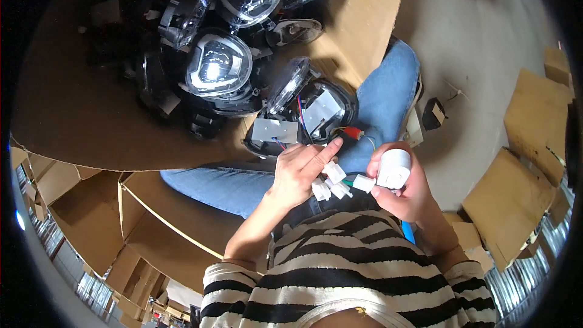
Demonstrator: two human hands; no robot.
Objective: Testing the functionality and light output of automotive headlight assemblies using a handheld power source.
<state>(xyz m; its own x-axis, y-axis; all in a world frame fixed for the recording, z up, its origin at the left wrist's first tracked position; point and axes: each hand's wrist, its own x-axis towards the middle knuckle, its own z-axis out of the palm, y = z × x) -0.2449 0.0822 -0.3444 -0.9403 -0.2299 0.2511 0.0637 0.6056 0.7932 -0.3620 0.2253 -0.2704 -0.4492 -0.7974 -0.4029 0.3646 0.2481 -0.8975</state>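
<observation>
My left hand grips a bunch of white plastic wire connectors at the ends of thin coloured wires. My right hand holds a white cylindrical cap-shaped part and pinches one more white connector beside it. Both hands are close together above my lap, over the blue jeans. The wires run up to a black headlamp unit that rests on my knees with its back side and grey plates toward me.
A large open cardboard box in front of me holds several black headlamps with clear lenses. Flattened cardboard pieces lie on the grey floor at the right. More open cardboard boxes stand at the lower left.
</observation>
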